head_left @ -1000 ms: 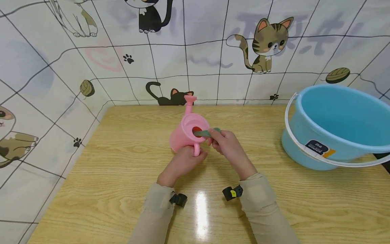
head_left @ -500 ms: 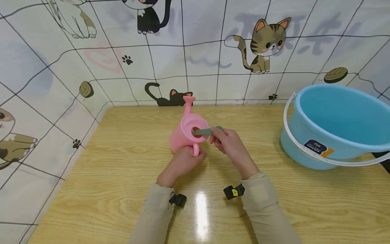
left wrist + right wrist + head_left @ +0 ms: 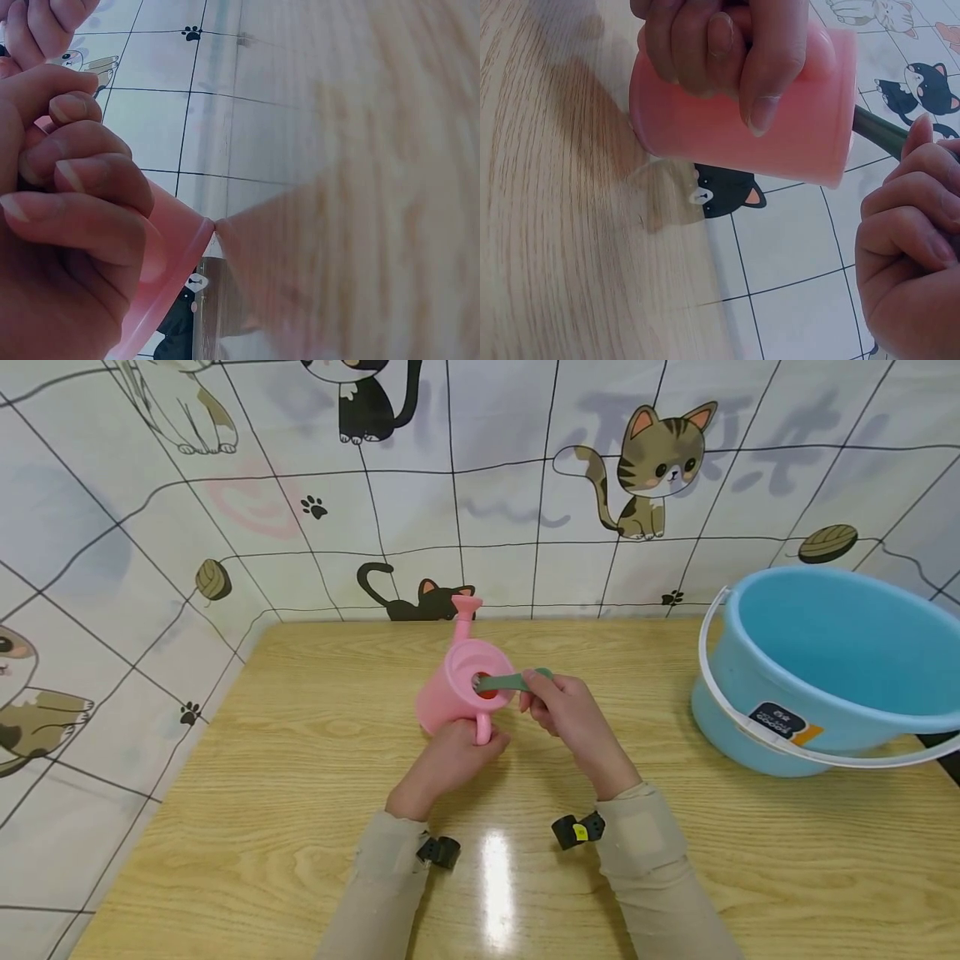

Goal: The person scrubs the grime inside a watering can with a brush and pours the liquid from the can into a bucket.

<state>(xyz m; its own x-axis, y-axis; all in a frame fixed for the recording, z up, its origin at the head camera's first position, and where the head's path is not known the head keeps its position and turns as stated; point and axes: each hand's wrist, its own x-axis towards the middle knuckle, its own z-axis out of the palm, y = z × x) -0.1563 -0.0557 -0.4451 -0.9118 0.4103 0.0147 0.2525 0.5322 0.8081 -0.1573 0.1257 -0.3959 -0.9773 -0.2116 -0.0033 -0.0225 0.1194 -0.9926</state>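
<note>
In the head view a pink watering can (image 3: 441,702) is tilted over the table, its opening facing up toward me and its spout away. My left hand (image 3: 453,756) grips the can's handle; curled fingers (image 3: 90,161) show in the left wrist view. With thumb and fingers, my right hand (image 3: 570,718) pinches a slim green handle (image 3: 506,682). The far end of this green-handled tool enters the can's opening, where a greyish tip shows beside something orange-red (image 3: 487,693). The can's lower edge (image 3: 634,120) meets the table in the right wrist view.
On the right stands a large light-blue bucket (image 3: 757,735) with a white carrying handle (image 3: 731,708) hanging down its front. A cat-patterned, grid-lined cloth (image 3: 510,510) rises behind the wooden table (image 3: 300,810) and along the left.
My right hand has drawn slightly right and up with the green-handled tool, so more of the tool shows outside the opening. The left hand and the watering can stay almost in place.
</note>
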